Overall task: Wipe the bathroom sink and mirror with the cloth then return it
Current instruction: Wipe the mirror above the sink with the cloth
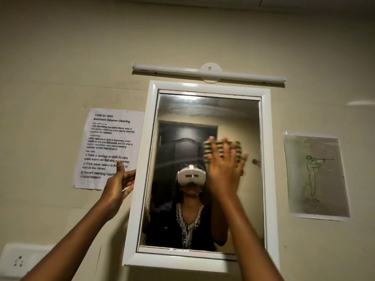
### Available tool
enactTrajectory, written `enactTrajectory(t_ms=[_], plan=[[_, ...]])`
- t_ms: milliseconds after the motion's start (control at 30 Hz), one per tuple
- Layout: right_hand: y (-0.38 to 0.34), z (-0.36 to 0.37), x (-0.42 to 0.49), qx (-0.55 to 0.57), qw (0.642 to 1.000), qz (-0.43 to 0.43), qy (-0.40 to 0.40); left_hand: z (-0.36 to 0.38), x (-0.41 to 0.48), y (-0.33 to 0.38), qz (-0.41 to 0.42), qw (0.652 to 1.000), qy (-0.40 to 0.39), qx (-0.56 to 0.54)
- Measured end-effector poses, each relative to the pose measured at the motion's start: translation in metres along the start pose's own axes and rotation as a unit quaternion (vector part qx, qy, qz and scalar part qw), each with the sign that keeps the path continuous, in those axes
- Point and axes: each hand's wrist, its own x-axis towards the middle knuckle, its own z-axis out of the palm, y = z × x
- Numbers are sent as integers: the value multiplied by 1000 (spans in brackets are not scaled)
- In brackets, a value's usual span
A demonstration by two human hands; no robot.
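A white-framed mirror (142, 179) hangs on the beige wall in front of me. My right hand (224, 171) presses a striped cloth (237, 148) flat against the glass with straight, spread fingers; the cloth shows only around the fingertips. My left hand (119, 182) is raised beside the mirror's left frame, fingers straight, its fingertips at the frame's edge, and it holds nothing. The sink is out of view. The glass reflects a person wearing a white headset.
A printed task sheet (105, 138) is taped to the wall left of the mirror, partly behind my left hand. A drawing on paper (316, 175) hangs on the right. A white tube light (209, 74) runs above the mirror. A wall socket (19, 260) sits at the lower left.
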Motion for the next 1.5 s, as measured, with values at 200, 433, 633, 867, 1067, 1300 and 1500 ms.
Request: enactTrajectory(t_ms=[200, 433, 633, 867, 1067, 1300, 1500], plan=[[60, -20, -62, 26, 969, 242, 40, 0, -4, -1, 15, 999, 3, 30], [-70, 12, -55, 83, 993, 81, -33, -1, -5, -3, 9, 1000, 2, 2], [-156, 39, -92, 37, 961, -252, -110, -5, -17, -16, -50, 995, 13, -82], [-37, 17, -74, -12, 988, -135, -71, -18, -34, -42, -43, 999, 8, -19], [81, -26, -91, 2, 968, 248, 18, -23, -39, -47, 8, 996, -5, 85], [-43, 11, -109, 63, 990, 129, -5, -21, -41, -47, 4, 996, -10, 85], [-134, 35, -167, 55, 961, -232, -142, -24, -38, -53, -62, 997, -15, -31]])
